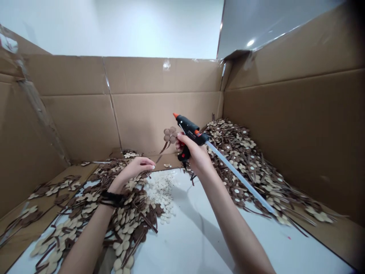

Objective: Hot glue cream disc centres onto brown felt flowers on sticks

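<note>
A black glue gun (189, 131) with an orange nozzle and a long pale glue stick is held in my right hand (192, 150), its nozzle pointing up and left. Beside its fingertips hangs a brown flower piece (170, 135) with a dark strip stem. My left hand (142, 165) is to the lower left, thumb and fingers brought together near the stem's lower end; a small white piece (153, 167) shows at the fingertips. Below that hand lies a pile of small white discs (164, 192) on the white board (182, 243).
Loose brown and beige flower pieces (125, 213) cover the left of the board. A larger heap of flowers with white centres (242, 163) lies at the right. Cardboard walls (168, 76) stand at the back and both sides.
</note>
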The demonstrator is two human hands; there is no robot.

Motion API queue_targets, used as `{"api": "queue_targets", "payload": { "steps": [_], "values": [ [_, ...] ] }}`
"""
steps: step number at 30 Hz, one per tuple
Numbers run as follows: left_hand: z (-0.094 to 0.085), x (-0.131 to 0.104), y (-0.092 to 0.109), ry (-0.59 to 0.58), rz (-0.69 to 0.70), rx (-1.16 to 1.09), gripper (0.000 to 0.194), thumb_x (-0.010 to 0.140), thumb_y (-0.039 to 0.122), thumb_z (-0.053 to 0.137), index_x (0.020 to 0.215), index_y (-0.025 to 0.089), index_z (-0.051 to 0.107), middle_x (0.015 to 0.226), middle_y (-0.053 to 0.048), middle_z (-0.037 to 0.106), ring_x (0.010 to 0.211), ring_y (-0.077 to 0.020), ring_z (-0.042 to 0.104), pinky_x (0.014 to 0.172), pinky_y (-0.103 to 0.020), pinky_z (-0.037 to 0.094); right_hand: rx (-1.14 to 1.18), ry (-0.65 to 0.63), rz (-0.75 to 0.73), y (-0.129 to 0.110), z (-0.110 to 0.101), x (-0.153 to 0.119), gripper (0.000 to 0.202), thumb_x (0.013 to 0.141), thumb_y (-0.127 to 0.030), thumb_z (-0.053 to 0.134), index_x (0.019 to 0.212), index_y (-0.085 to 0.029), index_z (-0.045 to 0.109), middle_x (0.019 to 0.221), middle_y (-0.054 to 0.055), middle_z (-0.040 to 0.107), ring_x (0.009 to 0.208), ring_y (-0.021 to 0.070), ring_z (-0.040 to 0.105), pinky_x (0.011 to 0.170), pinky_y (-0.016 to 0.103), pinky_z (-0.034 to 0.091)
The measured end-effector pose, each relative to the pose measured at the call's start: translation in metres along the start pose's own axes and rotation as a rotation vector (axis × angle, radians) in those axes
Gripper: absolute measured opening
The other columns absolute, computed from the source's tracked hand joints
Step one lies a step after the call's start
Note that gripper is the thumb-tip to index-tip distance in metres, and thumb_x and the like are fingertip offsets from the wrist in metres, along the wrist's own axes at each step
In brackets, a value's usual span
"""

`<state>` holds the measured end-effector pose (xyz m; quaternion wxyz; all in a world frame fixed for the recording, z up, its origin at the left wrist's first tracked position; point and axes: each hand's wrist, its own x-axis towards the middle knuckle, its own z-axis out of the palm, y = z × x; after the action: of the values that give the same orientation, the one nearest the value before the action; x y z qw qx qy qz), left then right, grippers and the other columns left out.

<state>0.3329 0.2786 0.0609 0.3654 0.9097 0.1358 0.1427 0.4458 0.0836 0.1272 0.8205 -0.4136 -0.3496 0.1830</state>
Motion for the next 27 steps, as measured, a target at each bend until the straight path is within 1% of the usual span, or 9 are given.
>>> {"api": "queue_targets", "payload": {
  "steps": [2,5,10,13,16,19,21,23,27],
  "values": [
    [-0.012,-0.013,0.027,0.08,0.032,-0.051,0.044,0.077,0.048,0.058,0.097,0.01,0.067,0.095,-0.01,0.069,0.086,-0.0182,0.061,0.076,-0.027,0.046,0.013,0.043,0.068,0.002,0.0,0.001,0.035,0.057,-0.035,0.074,0.081,-0.014,0.059,0.066,-0.001,0.058,0.058,0.0084,0.054,0.053,0.02,0.039],
    [-0.02,-0.033,0.059,0.208,0.046,-0.159,0.041,0.075,0.049,0.062,0.093,0.012,0.068,0.09,-0.008,0.069,0.081,-0.0166,0.06,0.073,-0.025,0.046,0.035,0.055,0.114,0.004,0.0,0.003,0.039,0.053,-0.034,0.076,0.082,-0.014,0.059,0.068,0.0,0.061,0.06,0.0113,0.06,0.051,0.02,0.041],
    [-0.018,-0.05,0.088,0.328,0.071,-0.249,0.035,0.075,0.043,0.066,0.094,0.015,0.069,0.091,-0.007,0.071,0.078,-0.0147,0.061,0.071,-0.023,0.047,-0.046,-0.028,0.135,0.008,-0.001,0.002,0.035,0.057,-0.036,0.073,0.08,-0.012,0.061,0.064,0.004,0.065,0.057,0.0124,0.061,0.053,0.022,0.044],
    [-0.014,-0.055,0.099,0.423,0.115,-0.236,0.032,0.074,0.043,0.067,0.088,0.015,0.07,0.087,-0.006,0.071,0.078,-0.0154,0.062,0.07,-0.023,0.047,-0.105,-0.099,0.152,0.01,0.001,0.0,0.032,0.06,-0.039,0.071,0.075,-0.012,0.063,0.062,0.006,0.065,0.057,0.0123,0.06,0.054,0.021,0.044],
    [-0.007,-0.059,0.106,0.637,0.19,-0.135,0.027,0.077,0.041,0.064,0.084,0.016,0.069,0.084,-0.004,0.07,0.074,-0.0141,0.061,0.069,-0.022,0.047,-0.15,-0.158,0.171,0.012,0.003,-0.003,0.03,0.062,-0.039,0.07,0.073,-0.012,0.064,0.06,0.006,0.065,0.055,0.0111,0.058,0.055,0.021,0.044],
    [0.0,-0.062,0.109,0.836,0.339,0.084,0.02,0.082,0.035,0.06,0.084,0.018,0.069,0.084,-0.003,0.069,0.072,-0.0131,0.06,0.068,-0.023,0.047,-0.181,-0.184,0.176,0.013,0.005,-0.007,0.028,0.062,-0.039,0.069,0.068,-0.012,0.063,0.057,0.005,0.064,0.052,0.0101,0.056,0.056,0.022,0.043],
    [0.003,-0.063,0.11,0.873,0.453,0.24,0.016,0.085,0.03,0.057,0.084,0.019,0.069,0.084,-0.003,0.069,0.077,-0.014,0.059,0.07,-0.023,0.047,-0.177,-0.203,0.171,0.014,0.006,-0.008,0.028,0.062,-0.04,0.068,0.066,-0.012,0.062,0.057,0.005,0.063,0.052,0.01,0.056,0.055,0.022,0.043],
    [0.005,-0.062,0.109,0.868,0.542,0.353,0.015,0.086,0.025,0.056,0.084,0.019,0.069,0.084,-0.004,0.07,0.082,-0.0148,0.059,0.073,-0.025,0.047,-0.153,-0.217,0.167,0.014,0.007,-0.009,0.028,0.063,-0.039,0.067,0.067,-0.012,0.062,0.057,0.005,0.063,0.052,0.0102,0.056,0.056,0.022,0.043],
    [0.008,-0.058,0.106,0.87,0.656,0.494,0.012,0.085,0.017,0.056,0.086,0.018,0.068,0.085,-0.004,0.071,0.083,-0.0147,0.059,0.078,-0.026,0.047,-0.092,-0.22,0.169,0.012,0.009,-0.011,0.028,0.063,-0.037,0.068,0.071,-0.012,0.061,0.056,0.004,0.063,0.051,0.0099,0.056,0.053,0.02,0.043]
  ]
}}
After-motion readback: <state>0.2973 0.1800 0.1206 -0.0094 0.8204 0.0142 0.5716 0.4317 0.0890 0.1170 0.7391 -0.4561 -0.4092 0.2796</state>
